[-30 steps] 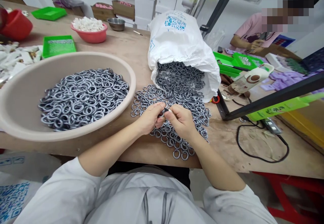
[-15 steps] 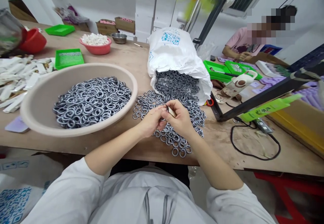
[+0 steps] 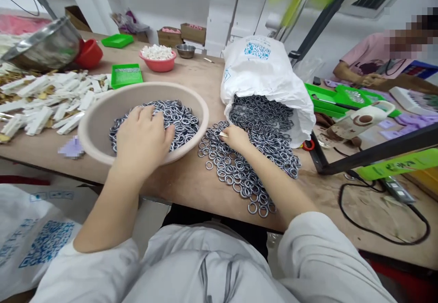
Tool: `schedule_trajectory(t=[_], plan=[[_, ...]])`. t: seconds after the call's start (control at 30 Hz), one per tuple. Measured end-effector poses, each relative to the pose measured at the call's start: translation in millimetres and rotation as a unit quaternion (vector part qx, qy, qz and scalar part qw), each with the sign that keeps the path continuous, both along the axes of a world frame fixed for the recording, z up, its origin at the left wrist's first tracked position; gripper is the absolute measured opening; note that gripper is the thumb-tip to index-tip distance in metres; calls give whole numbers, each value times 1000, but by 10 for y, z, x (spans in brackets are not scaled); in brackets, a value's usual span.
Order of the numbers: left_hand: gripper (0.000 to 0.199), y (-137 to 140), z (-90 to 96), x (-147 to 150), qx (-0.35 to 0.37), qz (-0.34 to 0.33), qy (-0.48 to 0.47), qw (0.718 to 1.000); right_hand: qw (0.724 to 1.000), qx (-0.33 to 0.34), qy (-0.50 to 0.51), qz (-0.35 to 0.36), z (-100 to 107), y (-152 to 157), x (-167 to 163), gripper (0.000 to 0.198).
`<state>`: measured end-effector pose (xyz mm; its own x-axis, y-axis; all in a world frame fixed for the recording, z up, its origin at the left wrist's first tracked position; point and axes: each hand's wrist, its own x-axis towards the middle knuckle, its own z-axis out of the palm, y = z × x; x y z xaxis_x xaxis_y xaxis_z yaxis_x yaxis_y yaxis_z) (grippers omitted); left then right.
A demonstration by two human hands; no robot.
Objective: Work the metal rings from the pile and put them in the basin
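My left hand [image 3: 143, 134] is over the wide beige basin [image 3: 85, 143], palm down with its fingers apart. Its fingertips are at the heap of grey metal rings [image 3: 183, 118] inside; I cannot tell whether they touch. My right hand [image 3: 237, 138] is closed on a small cream-coloured flat tool [image 3: 223, 134], whose end pokes out on the left; its kind is unclear. Under and around that hand, a loose pile of similar rings [image 3: 253, 175] spreads over the table. More rings spill from the mouth of a white sack [image 3: 267, 75] just behind.
White clips [image 3: 41, 120] lie heaped at left beside a tilted steel bowl [image 3: 44, 43]. Behind the basin stand a green tray [image 3: 126, 84] and a red bowl [image 3: 158, 65] of white pieces. A black metal frame [image 3: 323, 166] and a cable [image 3: 386, 242] are at right, with a person [image 3: 369, 61] beyond.
My hands were together over the loose ring pile. The left has moved left over the basin and spread; the right stays at the pile with the cream tool. The view has turned left.
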<state>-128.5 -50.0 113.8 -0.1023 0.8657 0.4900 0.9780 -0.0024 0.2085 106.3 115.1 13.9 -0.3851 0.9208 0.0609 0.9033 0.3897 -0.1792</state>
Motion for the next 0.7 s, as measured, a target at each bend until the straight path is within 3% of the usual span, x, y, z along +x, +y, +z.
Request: schedule_trajectory(t=[0.1,0.2,0.27,0.33,0.4,0.43,0.5,0.63,0.7], plan=[[38,-47,-110,159,26,-76,5,997,1000,-19,6,-15,28,38,5,23],[33,-9,-290,500,-15,-225,-56,973,984,-77,161,-6,134,-102,255,29],[33,97,-445,745,-79,-289,-109,948,939,-161,305,8,202,-315,446,37],[30,238,-600,958,-127,-287,-167,935,870,-267,415,19,237,-585,575,48],[27,366,-727,1125,-172,-293,-237,910,816,-318,482,4,232,-837,626,54],[29,415,-774,1191,-193,-304,-281,889,800,-319,508,-10,220,-937,629,55],[34,476,-837,1291,-232,-316,-404,826,790,-259,554,-41,186,-1070,614,55],[33,465,-880,1409,-274,-287,-640,658,818,-92,566,-42,128,-1148,590,48],[34,427,-890,1446,-281,-283,-681,614,834,-69,547,-28,103,-1143,596,46]])
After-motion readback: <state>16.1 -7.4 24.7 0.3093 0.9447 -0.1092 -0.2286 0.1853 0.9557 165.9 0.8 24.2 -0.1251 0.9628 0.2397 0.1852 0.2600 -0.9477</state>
